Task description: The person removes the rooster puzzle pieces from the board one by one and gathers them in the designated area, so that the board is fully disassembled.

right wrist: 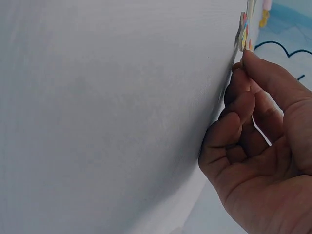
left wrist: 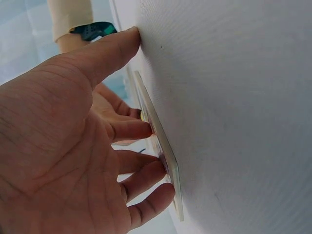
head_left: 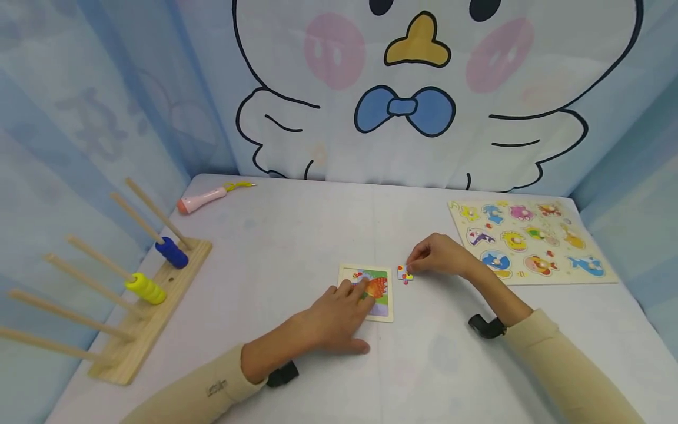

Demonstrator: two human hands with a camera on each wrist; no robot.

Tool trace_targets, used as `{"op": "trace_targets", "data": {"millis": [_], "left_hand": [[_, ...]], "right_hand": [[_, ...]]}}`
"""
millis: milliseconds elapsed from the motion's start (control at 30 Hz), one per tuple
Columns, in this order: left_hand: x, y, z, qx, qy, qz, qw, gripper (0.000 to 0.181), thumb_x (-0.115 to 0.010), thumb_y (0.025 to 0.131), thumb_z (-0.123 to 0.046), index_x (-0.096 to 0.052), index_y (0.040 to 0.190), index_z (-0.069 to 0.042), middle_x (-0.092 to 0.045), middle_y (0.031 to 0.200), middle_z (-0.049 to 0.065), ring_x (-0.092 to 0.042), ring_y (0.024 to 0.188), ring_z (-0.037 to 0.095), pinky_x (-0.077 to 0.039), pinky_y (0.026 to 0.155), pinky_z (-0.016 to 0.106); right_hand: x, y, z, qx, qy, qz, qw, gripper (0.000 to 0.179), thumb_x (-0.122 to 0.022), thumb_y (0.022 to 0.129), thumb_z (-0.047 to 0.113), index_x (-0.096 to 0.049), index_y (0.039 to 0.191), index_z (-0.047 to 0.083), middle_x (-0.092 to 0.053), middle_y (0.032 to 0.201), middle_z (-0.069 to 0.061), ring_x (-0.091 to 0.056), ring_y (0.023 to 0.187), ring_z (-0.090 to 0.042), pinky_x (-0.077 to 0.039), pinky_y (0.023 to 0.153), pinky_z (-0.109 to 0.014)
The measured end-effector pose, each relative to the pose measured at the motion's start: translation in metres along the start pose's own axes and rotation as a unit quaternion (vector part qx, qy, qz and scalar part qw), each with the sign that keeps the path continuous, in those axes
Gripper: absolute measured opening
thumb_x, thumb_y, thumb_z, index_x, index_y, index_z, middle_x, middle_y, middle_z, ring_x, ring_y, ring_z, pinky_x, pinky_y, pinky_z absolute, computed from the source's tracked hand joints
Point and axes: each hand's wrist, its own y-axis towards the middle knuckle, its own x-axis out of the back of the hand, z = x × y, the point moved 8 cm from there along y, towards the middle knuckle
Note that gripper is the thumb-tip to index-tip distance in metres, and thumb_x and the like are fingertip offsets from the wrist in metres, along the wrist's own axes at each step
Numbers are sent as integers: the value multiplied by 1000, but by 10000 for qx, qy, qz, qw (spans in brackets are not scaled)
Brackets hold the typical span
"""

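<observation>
A small square jigsaw puzzle (head_left: 380,307) in a pale wooden frame lies at the middle of the table. My left hand (head_left: 341,315) rests its fingertips on the puzzle's left part, fingers spread and fairly straight, and covers some of the picture. In the left wrist view the thumb of that left hand (left wrist: 73,131) touches the tabletop beside the frame. Just right of the frame, my right hand (head_left: 442,256) pinches a small colourful puzzle piece (head_left: 404,273) between thumb and forefinger. The right wrist view shows the piece (right wrist: 243,34) tilted up at the fingertips of the right hand (right wrist: 263,126).
On the left stands a wooden peg rack (head_left: 159,318) with blue beads (head_left: 172,253) and yellow beads (head_left: 145,288). A pink-handled pen-like tool (head_left: 206,199) lies at the back left. At the right is a sea-animal knob puzzle board (head_left: 508,221). Printed curtains enclose the table.
</observation>
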Motion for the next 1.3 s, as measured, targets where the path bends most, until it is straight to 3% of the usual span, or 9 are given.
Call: {"op": "trace_targets", "data": {"millis": [167,233,400,533,900,1133,1300], "left_hand": [[0,-1,-2,-137,220,-24,9997,73,-62,85,-67,-45,133,-15,-23,161,1,-37,113,24,-38,88,34],[1,-1,-2,-158,239,-42,9996,75,-62,86,-66,-43,137,-15,-22,162,0,-36,114,25,-38,88,34],[1,-2,-1,-151,33,-5,9999,84,-62,87,-64,-34,151,-18,-19,163,-2,-35,122,27,-38,97,40],[0,-1,-1,-213,-63,-58,9997,82,-61,87,-64,-34,151,-19,-17,164,0,-35,123,28,-37,99,45],[0,0,0,-245,-171,-174,9994,82,-59,87,-66,-35,151,-20,-17,164,0,-35,123,26,-35,99,45],[0,0,2,-238,-149,-207,9994,79,-60,87,-66,-37,147,-21,-21,162,-3,-34,122,25,-35,99,46],[-2,1,1,-288,-99,-158,9994,80,-59,87,-67,-36,148,-21,-22,162,-1,-35,123,26,-36,99,48]], "right_hand": [[0,-3,3,-158,-159,-153,9996,5,-80,84,20,-79,84,16,-70,78,7,-55,76,-17,-44,67,-31],[0,-4,5,-233,-256,-239,9991,4,-80,84,21,-79,83,17,-70,78,7,-55,76,-18,-44,67,-32],[-1,-7,9,-446,-506,-457,9967,5,-79,84,21,-79,83,16,-70,78,7,-55,76,-18,-44,66,-33],[-2,-9,12,-572,-624,-576,9947,6,-79,84,20,-78,83,14,-69,76,6,-54,75,-18,-43,66,-33],[-3,-11,19,-456,-922,-773,9917,7,-78,84,18,-76,79,14,-66,72,7,-53,69,-15,-43,63,-32],[1,-4,41,-42,-1126,-610,9918,10,-70,90,15,-77,88,10,-67,74,5,-53,67,-14,-44,61,-31],[-15,13,75,924,-1088,-38,9897,13,-69,91,10,-76,102,10,-67,85,9,-56,76,-12,-48,71,-31]]}}
